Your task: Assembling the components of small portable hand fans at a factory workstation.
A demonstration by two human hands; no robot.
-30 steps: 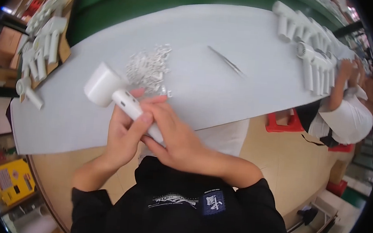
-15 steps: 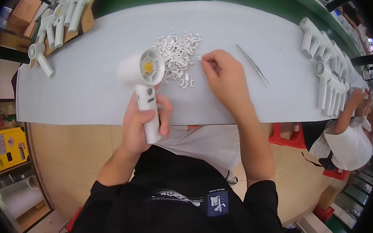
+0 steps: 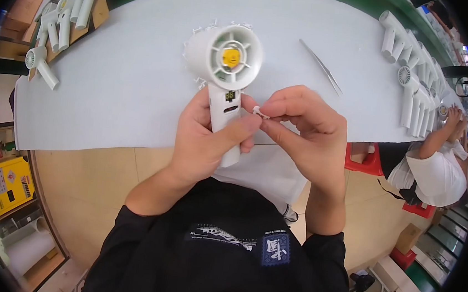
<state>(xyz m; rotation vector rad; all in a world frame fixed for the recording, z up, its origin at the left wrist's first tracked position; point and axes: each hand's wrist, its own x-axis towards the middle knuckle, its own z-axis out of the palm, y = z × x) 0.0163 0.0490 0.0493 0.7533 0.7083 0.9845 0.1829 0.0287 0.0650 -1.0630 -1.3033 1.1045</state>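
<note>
A blue patch (image 3: 276,250) (on the shirt (image 3: 206,271)) bears characters (image 3: 276,254).

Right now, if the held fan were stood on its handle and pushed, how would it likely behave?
The fan would probably tip easily: its wide, round head sits on a slim handle. Its shell looks like hard plastic, so it should feel stiff. That smooth surface may be slightly slippery where the left hand wraps around the handle.
</note>
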